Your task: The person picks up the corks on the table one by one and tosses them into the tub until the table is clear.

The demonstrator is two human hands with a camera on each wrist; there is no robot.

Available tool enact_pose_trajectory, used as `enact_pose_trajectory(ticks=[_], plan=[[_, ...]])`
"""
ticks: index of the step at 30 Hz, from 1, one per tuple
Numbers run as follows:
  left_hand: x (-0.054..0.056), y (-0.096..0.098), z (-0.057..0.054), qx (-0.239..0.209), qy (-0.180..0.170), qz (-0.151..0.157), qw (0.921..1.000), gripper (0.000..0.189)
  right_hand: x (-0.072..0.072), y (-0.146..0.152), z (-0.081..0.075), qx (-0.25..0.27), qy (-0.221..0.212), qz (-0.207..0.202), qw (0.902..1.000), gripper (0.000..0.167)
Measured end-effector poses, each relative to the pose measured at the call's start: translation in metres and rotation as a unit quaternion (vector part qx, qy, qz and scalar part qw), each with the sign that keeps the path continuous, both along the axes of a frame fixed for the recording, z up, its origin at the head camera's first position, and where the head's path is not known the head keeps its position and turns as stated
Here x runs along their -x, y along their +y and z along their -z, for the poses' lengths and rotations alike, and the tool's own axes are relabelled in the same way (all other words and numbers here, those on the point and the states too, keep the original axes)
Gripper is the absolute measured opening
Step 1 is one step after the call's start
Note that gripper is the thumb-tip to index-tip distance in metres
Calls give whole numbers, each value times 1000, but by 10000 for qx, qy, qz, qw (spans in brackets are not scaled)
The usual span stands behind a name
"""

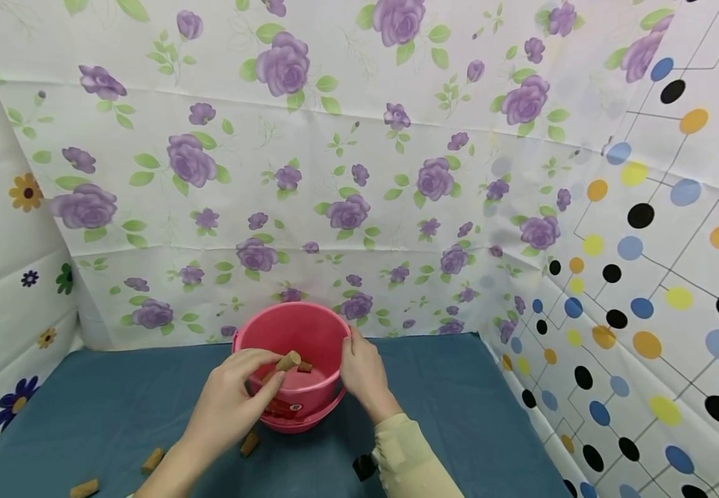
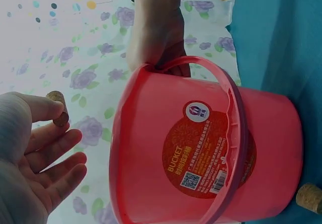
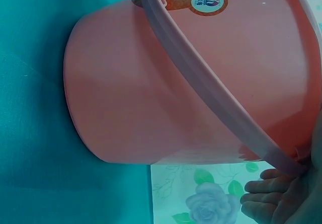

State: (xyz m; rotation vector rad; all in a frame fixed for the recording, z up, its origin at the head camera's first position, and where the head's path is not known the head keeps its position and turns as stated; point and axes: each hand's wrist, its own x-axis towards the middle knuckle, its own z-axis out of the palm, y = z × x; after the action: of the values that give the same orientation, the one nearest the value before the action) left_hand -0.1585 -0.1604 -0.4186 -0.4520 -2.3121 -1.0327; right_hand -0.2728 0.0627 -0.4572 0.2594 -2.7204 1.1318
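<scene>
A pink plastic bucket (image 1: 291, 321) stands upright on the blue-green cloth, its handle (image 2: 234, 128) hanging down over the labelled side. My left hand (image 1: 225, 401) pinches a small brown cork (image 1: 288, 361) between thumb and index finger. In the head view that cork overlaps the bucket's mouth; the left wrist view has it beside the rim, other fingers loosely spread. My right hand (image 1: 362, 370) grips the bucket's right rim by the handle joint, fingers (image 3: 266, 196) along the outer wall. Inside the bucket, a cork (image 1: 304, 367) lies at the bottom.
Several corks lie on the cloth: one cork (image 1: 250, 443) close in front of the bucket, another cork (image 1: 153, 460) farther left, and one (image 1: 84, 488) near the bottom edge. A flowered sheet (image 1: 310, 207) hangs behind; a dotted sheet (image 1: 639, 304) hangs at right.
</scene>
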Motion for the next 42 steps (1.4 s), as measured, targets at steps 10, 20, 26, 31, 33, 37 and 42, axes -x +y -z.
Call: enact_pose_trajectory(ticks=[10,20,26,31,33,37,42], plan=[[14,2,0,132,-23,63,9999,20,-1,0,-1,74,-95,-8,9999,51],[24,4,1,240,-259,21,9994,23,0,1,1,36,-100,7,9999,52],[28,7,1,386,-499,-64,9980,25,0,1,1,77,-104,14,9999,52],[30,9,1,659,-706,-190,9951,25,-1,1,1,135,-121,-7,9998,52],[30,10,-1,712,-744,-194,9945,24,-1,1,1,158,-116,-12,9998,52],[32,12,-3,726,-760,-212,9942,25,-1,1,0,165,-84,-20,9998,51],[34,14,-5,805,-917,-261,9922,39,-2,1,1,216,-116,-62,9997,51]])
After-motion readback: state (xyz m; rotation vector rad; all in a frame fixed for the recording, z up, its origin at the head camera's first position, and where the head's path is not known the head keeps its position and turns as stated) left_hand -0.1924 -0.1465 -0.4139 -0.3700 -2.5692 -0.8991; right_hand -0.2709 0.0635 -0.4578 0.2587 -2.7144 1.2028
